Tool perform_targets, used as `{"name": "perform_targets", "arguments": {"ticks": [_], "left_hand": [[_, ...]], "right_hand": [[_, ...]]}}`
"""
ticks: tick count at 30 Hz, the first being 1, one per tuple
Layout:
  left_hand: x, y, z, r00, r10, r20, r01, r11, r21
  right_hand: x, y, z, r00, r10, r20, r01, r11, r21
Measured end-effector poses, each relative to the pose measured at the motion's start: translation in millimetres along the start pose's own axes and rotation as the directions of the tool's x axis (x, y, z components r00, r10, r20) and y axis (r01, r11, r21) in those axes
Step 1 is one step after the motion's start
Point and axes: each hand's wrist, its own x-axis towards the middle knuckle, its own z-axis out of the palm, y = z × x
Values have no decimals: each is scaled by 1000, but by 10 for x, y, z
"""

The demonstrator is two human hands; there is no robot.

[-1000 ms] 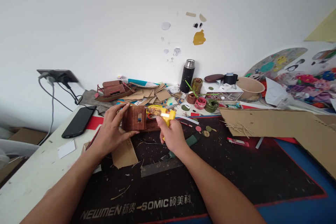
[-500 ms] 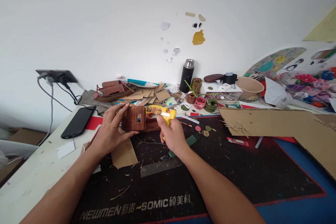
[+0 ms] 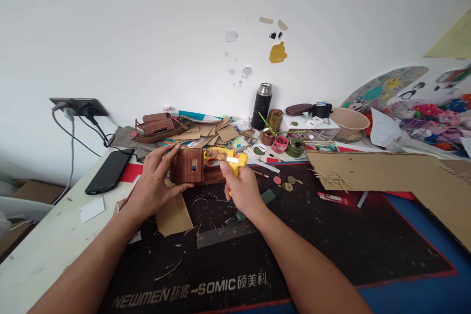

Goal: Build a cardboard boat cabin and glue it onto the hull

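The left hand [image 3: 152, 184] is partly open, its fingers along the near side and upper edge of the brown box [image 3: 186, 169] and its thumb below, a spread that seems meant to brace the box from two sides and leave its windowed face uncovered. The box stands just right of that grip, by a long brown strip [image 3: 213, 175] that runs on toward the other hand.

The right hand [image 3: 245, 189] is closed around the handle of a yellow glue gun [image 3: 235, 159], thumb high at the back of its body. The gun lies level, front end toward the box, probably so that it can be aimed from the side; whether its tip touches anything I cannot tell, as the box seems to hide it.

Below the left grip lies a cardboard piece [image 3: 174, 218] on the dark mat [image 3: 287, 255]. Beyond that grip sits a small brown boat [image 3: 158, 130], and to its left a phone [image 3: 109, 171]. Beyond the right grip, paint pots [image 3: 280, 145] stand together, seemingly set back to leave the hands room.
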Motion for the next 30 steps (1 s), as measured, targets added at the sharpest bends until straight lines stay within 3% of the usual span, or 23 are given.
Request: {"name": "perform_targets", "arguments": {"ticks": [30], "left_hand": [[-6,-8,-12,1000,-8,-23,8,1000,-5]], "right_hand": [[-34,-33,9,1000,-21,10,21,1000,-5]]}}
